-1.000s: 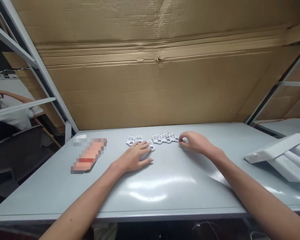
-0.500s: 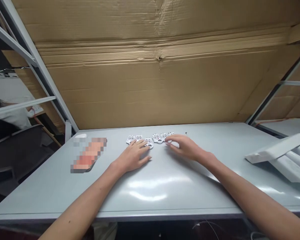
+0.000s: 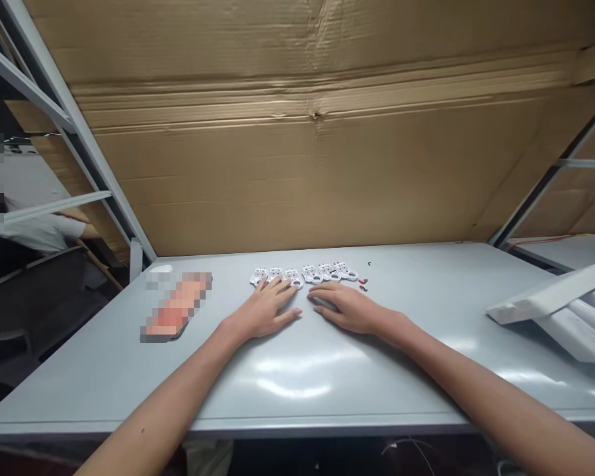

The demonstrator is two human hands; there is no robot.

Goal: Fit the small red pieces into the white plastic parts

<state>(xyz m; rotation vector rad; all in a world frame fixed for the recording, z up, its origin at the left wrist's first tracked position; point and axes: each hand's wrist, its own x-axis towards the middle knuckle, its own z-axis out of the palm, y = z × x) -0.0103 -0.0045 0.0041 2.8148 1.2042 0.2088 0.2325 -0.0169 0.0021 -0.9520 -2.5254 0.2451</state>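
Note:
Several small white flat plastic parts with round holes lie in a row near the back of the grey table. My left hand rests flat on the table, fingers spread, its fingertips touching the left end of the row. My right hand lies flat beside it, fingers stretched out to the left, just in front of the row and holding nothing. Two tiny red pieces lie at the row's right end.
A blurred-out flat object and a small white oval item lie at the left of the table. White foam strips lie at the right edge. A cardboard wall stands behind. A person sits at the far left.
My right hand has drawn back from the right end of the row and moved left to lie flat beside my left hand. The row of parts now shows in full.

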